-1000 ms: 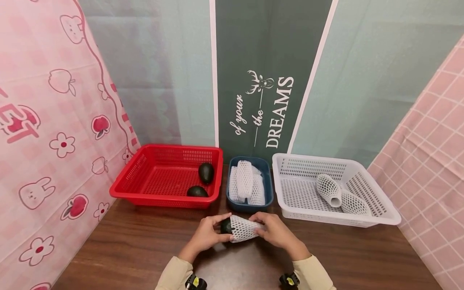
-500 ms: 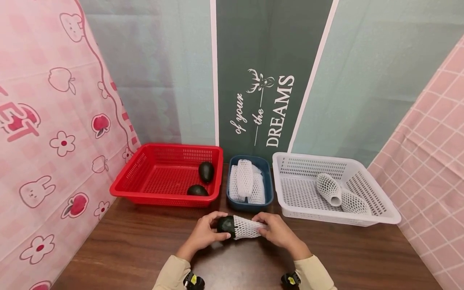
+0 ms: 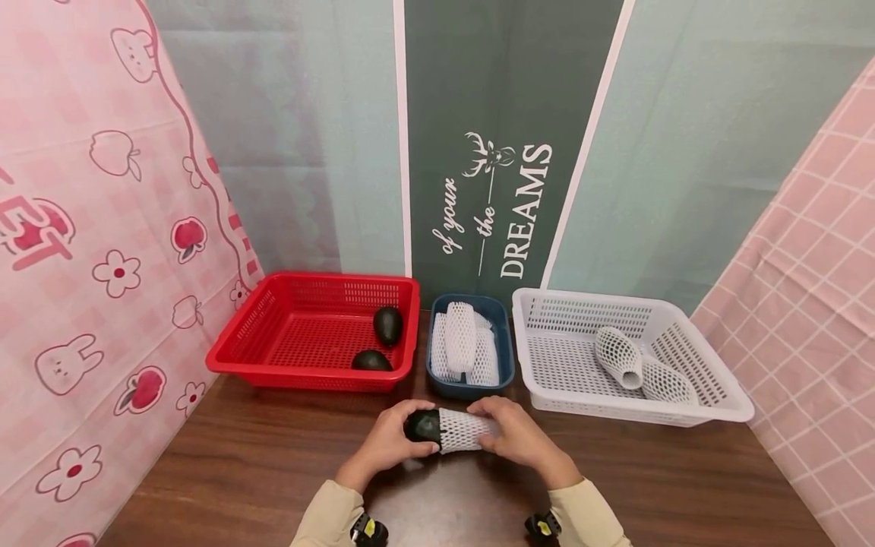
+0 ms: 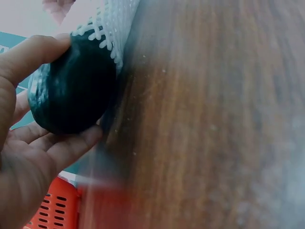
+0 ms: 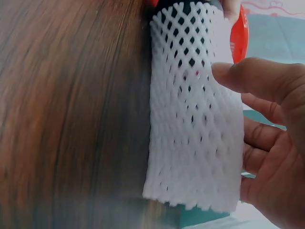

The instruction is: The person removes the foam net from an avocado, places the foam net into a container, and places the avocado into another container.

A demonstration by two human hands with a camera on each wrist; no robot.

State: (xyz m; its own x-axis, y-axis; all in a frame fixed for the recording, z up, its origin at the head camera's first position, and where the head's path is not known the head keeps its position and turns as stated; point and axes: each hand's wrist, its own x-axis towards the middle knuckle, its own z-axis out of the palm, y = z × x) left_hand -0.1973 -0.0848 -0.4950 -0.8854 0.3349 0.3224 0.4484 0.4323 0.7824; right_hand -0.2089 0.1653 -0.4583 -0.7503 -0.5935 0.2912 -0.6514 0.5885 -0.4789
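Observation:
A dark green avocado [image 3: 422, 427] lies sideways between the two hands, low over the wooden table. My left hand [image 3: 391, 438] grips its bare end, thumb on one side and fingers curled under it in the left wrist view [image 4: 71, 90]. Over the avocado's other end sits a white foam net sleeve [image 3: 459, 431]. My right hand [image 3: 509, 431] holds that sleeve between thumb and fingers. In the right wrist view the foam net sleeve [image 5: 195, 129] extends well past the avocado, its far end loose and flat.
At the back left stands a red basket [image 3: 301, 376] with two bare avocados [image 3: 388, 325]. A blue bin [image 3: 472, 391] in the middle holds several foam net sleeves [image 3: 461, 338]. To the right, a white basket [image 3: 629, 410] contains two sleeved avocados [image 3: 618, 355].
More of the avocado's bare end showed half a second ago than a second ago. The right hand's grip has shifted on the sleeve, which now looks wider at its right end.

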